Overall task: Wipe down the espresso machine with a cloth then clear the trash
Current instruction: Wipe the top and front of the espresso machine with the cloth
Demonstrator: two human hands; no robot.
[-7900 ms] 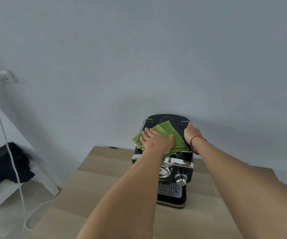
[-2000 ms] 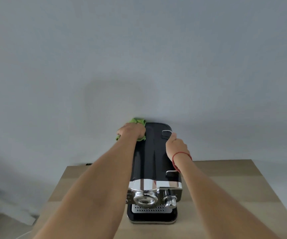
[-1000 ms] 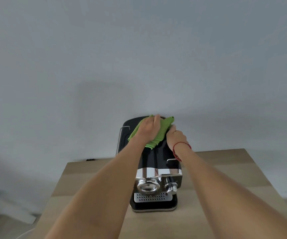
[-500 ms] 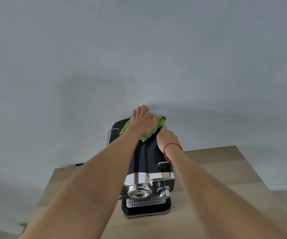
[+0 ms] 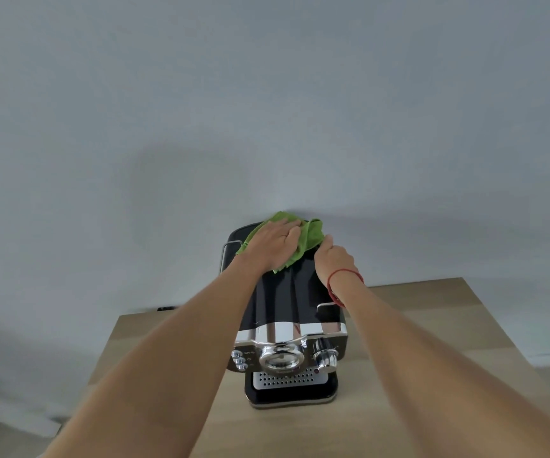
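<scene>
One flat left hand (image 5: 275, 241) presses crumpled cloth (image 5: 311, 241); right hand (image 5: 335, 261) grips glossy espresso machine (image 5: 287, 299).

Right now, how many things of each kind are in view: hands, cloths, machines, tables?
Hands: 2, left hand and right hand
Green cloth: 1
Espresso machine: 1
Wooden table: 1
Total: 5
</scene>
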